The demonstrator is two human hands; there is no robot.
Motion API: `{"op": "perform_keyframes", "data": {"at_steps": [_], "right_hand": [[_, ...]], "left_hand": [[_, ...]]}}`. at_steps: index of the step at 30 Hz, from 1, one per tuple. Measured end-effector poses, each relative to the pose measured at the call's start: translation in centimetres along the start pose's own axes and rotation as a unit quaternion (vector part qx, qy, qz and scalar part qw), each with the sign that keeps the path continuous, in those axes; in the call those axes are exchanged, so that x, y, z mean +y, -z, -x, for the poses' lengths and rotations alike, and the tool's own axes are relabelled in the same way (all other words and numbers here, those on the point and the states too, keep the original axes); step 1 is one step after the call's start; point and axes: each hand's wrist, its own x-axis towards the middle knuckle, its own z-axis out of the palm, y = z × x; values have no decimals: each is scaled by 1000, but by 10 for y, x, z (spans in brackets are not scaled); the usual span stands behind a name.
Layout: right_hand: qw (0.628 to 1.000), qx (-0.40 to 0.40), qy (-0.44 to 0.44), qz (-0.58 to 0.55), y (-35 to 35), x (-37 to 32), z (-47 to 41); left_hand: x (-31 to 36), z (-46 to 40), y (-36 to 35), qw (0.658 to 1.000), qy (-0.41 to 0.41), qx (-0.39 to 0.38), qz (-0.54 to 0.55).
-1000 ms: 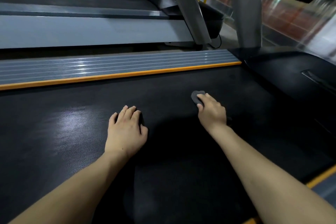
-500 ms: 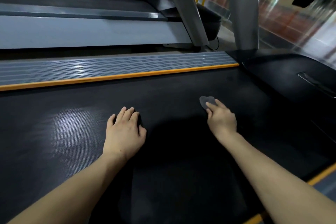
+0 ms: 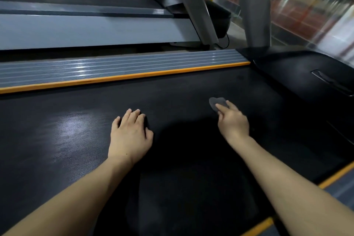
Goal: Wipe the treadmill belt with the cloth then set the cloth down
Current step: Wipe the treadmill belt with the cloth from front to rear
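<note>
Black textured rubber is filling most of the head view: the treadmill belt (image 3: 80,140) is running across the frame, with a pale sheen of reflected light lying on its left part. The person's right hand (image 3: 232,121) is reaching forward over the belt's right side, its fingertips (image 3: 220,107) pressing down on a small grey cloth (image 3: 217,101) that is lying flat on the belt. Only the cloth's far edge is showing beyond the fingers, and the blur there makes it hard to say whether the fingers are curling round the cloth or merely lying on top of it; they seem to be lying fairly straight. The left hand (image 3: 131,136) is resting palm down on the belt, well apart from the cloth, fingers together and extended, holding nothing. Both bare forearms are stretching in from the bottom corners. An orange strip (image 3: 122,77) is bordering the belt's far edge, with a ribbed grey side rail (image 3: 115,65) just beyond it. Further back, a silver upright post (image 3: 191,0) of a neighbouring machine is slanting upward, and a black motor cover (image 3: 298,74) is sitting to the right of the belt.
</note>
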Motion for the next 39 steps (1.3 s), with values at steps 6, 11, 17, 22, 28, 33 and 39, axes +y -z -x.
{"op": "perform_keyframes", "data": {"at_steps": [6,11,17,22,28,33,39], "right_hand": [[986,-40,156,-32,-21,-115,73],[972,24,230,-30,-9,-48,52],[999,9,-33,20,8,-9,21],[985,-33,166,-43,-21,-110,87],[992,20,123,-31,4,-4,39],[999,-9,-43,-15,8,-16,34],[974,-108,195,-48,-15,-110,86]], "left_hand": [[-1,1,2,1000,-2,1,2],[-2,1,1,1000,-7,5,0],[-1,0,-1,1000,-7,12,3],[-4,2,-1,1000,-14,23,0],[-2,1,0,1000,-10,14,-2],[-1,0,-1,1000,-9,11,1],[-2,3,6,999,-14,50,-1]]}}
